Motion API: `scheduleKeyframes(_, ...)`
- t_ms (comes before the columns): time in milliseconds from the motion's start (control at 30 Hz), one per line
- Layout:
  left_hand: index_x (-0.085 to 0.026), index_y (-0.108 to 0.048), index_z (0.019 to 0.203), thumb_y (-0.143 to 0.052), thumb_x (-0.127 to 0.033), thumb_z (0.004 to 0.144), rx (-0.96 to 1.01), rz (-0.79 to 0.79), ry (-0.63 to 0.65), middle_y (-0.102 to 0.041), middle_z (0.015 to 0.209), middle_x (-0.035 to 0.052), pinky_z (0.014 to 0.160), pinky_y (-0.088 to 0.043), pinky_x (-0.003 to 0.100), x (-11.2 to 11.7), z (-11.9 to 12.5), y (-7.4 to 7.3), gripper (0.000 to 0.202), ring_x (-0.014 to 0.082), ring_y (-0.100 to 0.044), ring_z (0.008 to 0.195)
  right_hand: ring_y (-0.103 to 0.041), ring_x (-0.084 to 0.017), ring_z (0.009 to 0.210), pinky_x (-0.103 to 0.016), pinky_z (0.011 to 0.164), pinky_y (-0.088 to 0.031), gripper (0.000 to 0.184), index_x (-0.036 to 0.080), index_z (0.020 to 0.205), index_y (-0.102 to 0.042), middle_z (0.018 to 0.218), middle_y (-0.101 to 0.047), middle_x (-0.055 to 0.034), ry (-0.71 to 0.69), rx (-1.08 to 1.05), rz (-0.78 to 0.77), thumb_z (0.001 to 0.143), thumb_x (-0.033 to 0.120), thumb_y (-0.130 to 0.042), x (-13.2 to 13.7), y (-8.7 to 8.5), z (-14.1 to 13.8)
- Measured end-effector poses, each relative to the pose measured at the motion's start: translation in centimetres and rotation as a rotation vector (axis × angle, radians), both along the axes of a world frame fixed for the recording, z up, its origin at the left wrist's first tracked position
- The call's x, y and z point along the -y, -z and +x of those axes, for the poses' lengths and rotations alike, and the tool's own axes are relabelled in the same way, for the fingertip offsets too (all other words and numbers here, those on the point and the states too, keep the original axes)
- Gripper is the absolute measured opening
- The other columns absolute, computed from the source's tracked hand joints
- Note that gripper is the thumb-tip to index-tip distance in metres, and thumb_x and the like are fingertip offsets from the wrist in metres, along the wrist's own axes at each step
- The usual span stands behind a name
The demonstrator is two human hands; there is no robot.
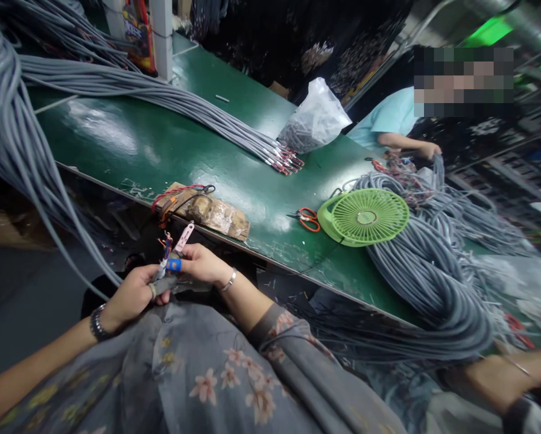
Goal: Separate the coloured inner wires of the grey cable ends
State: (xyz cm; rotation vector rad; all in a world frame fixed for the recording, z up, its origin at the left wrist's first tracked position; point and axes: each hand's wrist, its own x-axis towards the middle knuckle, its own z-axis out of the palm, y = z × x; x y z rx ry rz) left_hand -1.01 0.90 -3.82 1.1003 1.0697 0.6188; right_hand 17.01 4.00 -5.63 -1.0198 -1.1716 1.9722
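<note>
My left hand (134, 295) is closed around the end of a grey cable (160, 271), just above my lap. Thin coloured wires (166, 242) fan out upward from its stripped end. Close beside it, my right hand (204, 264) pinches a flat pale-pink tool (185, 237) with a hole near its tip; its lower part is hidden by my fingers. Blue tape (174, 264) wraps one digit of that hand, which almost touches the cable end. Grey wrapping covers some of my left fingers.
Ahead is a green table (116, 150) with a long cable bundle (184, 108), a taped cardboard block (216, 217), orange-handled scissors (309, 220), a green fan (365, 217) and a plastic bag (315, 120). Coiled cables (437, 289) lie right. A co-worker (397, 120) handles cables; another person's arm (509, 374) shows lower right.
</note>
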Motion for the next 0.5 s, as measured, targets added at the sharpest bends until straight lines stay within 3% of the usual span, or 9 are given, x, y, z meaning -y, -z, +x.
scheduleKeyframes(167, -0.021, -0.067, 0.058, -0.087, -0.047, 0.059, 0.045, -0.012, -0.27, -0.066, 0.048, 0.001, 0.047, -0.047, 0.027, 0.5, 0.0, 0.7, 0.032, 0.0153, -0.056, 0.044, -0.058, -0.012, 0.064, -0.026, 0.061, -0.052, 0.052, 0.017, 0.082, -0.067, 0.073, -0.067, -0.0011, 0.118, -0.098, -0.137, 0.069, 0.062, -0.088, 0.8, 0.7, 1.0)
scheduleKeyframes(267, -0.021, -0.067, 0.062, -0.09, -0.049, 0.056, 0.067, -0.021, -0.367, -0.067, 0.051, 0.0004, 0.049, -0.049, 0.027, 0.7, 0.1, 1.4, 0.038, 0.0159, -0.059, 0.047, -0.057, -0.012, 0.064, -0.026, 0.059, -0.052, 0.053, 0.017, 0.084, -0.066, 0.076, -0.067, -0.0013, 0.127, -0.086, -0.121, 0.065, 0.06, -0.091, 1.6, 0.7, 1.2)
scheduleKeyframes(400, -0.021, -0.067, 0.061, -0.089, -0.049, 0.058, 0.061, 0.002, -0.354, -0.068, 0.052, 0.0008, 0.05, -0.05, 0.027, 0.6, 0.1, 1.8, 0.036, 0.0154, -0.06, 0.047, -0.052, -0.009, 0.058, -0.023, 0.057, -0.045, 0.046, 0.018, 0.076, -0.064, 0.068, -0.062, 0.0037, 0.242, 0.011, -0.032, 0.061, 0.048, -0.096, 2.4, 0.4, -0.2)
scheduleKeyframes(500, -0.021, -0.07, 0.058, -0.086, -0.049, 0.061, 0.043, 0.026, -0.249, -0.069, 0.051, 0.0009, 0.051, -0.05, 0.027, 0.4, 0.0, 1.2, 0.032, 0.0155, -0.06, 0.047, -0.047, -0.007, 0.053, -0.022, 0.054, -0.04, 0.049, 0.018, 0.07, -0.06, 0.06, -0.058, 0.0063, 0.279, 0.052, -0.037, 0.058, 0.05, -0.095, 2.3, 0.0, -1.3)
